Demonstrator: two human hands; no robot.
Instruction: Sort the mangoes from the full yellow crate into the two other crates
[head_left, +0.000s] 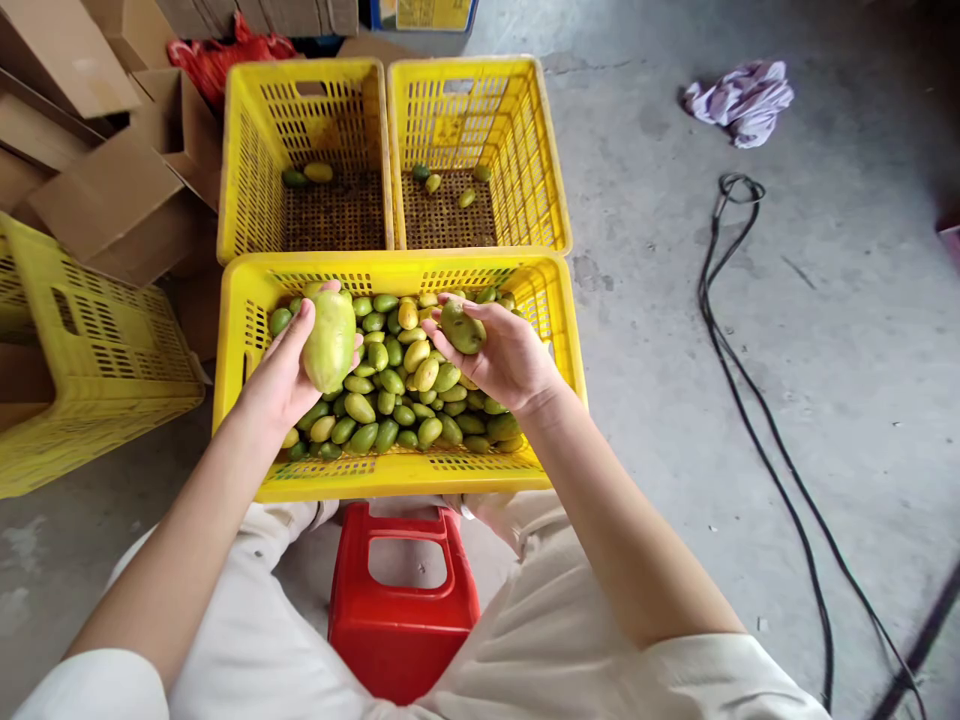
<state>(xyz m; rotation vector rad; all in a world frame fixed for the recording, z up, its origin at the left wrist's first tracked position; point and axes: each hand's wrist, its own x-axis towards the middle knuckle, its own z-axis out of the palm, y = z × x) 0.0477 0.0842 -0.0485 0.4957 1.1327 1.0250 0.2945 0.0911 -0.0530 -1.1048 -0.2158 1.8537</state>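
My left hand (pixel 289 365) is closed around a large, pale yellow-green mango (pixel 330 342), held upright above the left side of a yellow plastic crate (pixel 397 480). To the right, my right hand (pixel 506 355) grips a smaller, darker green mango (pixel 463 328) with brownish spots, between thumb and fingers. Below both hands the crate holds a heap of oval green and yellow mangoes (pixel 386 380). The two hands are apart, and each covers part of the heap.
Behind stand two yellow crates, the left one (pixel 304 75) and the right one (pixel 551 150), with a few fruits each. Another crate (pixel 112 340) and cardboard boxes (pixel 112 190) lie left. A red stool (pixel 405 640) is below; a black cable (pixel 750 400) and cloth (pixel 742 100) lie right.
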